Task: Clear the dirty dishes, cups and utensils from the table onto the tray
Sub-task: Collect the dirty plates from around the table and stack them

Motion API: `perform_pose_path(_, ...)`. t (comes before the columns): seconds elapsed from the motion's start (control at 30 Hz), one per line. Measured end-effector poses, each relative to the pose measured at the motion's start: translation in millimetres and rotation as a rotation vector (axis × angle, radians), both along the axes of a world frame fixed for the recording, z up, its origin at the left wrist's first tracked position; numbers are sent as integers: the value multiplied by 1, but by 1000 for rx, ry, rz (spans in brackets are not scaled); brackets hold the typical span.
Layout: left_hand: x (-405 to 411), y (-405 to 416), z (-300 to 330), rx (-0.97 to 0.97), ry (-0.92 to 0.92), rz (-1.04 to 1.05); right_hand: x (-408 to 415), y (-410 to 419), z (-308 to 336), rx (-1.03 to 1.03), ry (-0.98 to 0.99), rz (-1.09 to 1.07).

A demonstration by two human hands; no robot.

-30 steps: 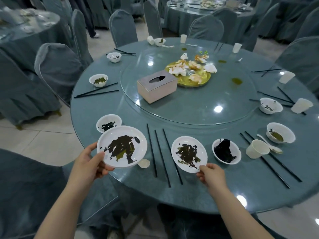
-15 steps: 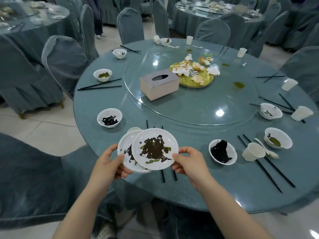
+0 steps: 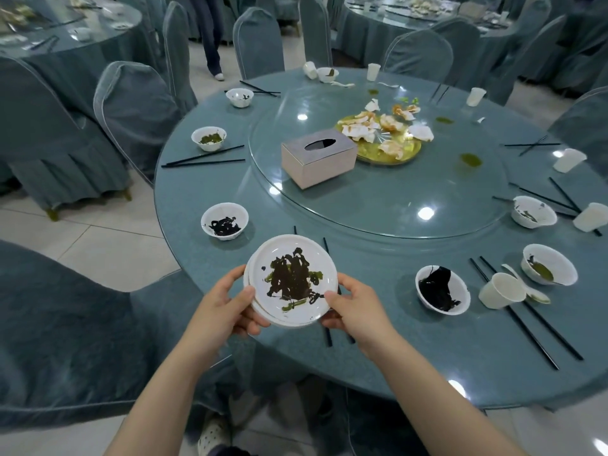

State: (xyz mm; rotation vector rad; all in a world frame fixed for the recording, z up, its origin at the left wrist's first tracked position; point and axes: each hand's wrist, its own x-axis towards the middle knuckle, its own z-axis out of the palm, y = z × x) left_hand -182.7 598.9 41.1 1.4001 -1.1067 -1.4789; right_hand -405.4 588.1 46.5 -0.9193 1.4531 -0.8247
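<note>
- Two white plates [image 3: 291,281], stacked with the lower rim showing at the left, are held above the near edge of the table [image 3: 411,350].
- The stack is gripped at its left rim by the left hand [image 3: 223,309], thumb on top and fingers curled beneath; the right rim is pinched by the right hand [image 3: 357,307].
- The plates are judged light, stiff and thin; the dark sauce smeared across the top one looks wet, so the stack is best kept level and held by the clean rims.
- Some slipping between the two plates is likely, since sauce may lie between them.
- The bowls [image 3: 224,221] to the left and [image 3: 442,294] to the right are judged equally light; their walls offer a dry hold.
- The paper cup [image 3: 501,290], near right, is probably soft and easily crushed.
- The chopsticks [image 3: 526,320] are thin and smooth and are best gathered as a bundle.
- No tray can be seen.
</note>
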Motion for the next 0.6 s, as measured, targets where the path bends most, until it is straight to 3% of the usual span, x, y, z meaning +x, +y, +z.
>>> perform_pose_path(0.6, 103, -90, 22, -30, -7, -126, 98, -66, 32, -79, 11, -79)
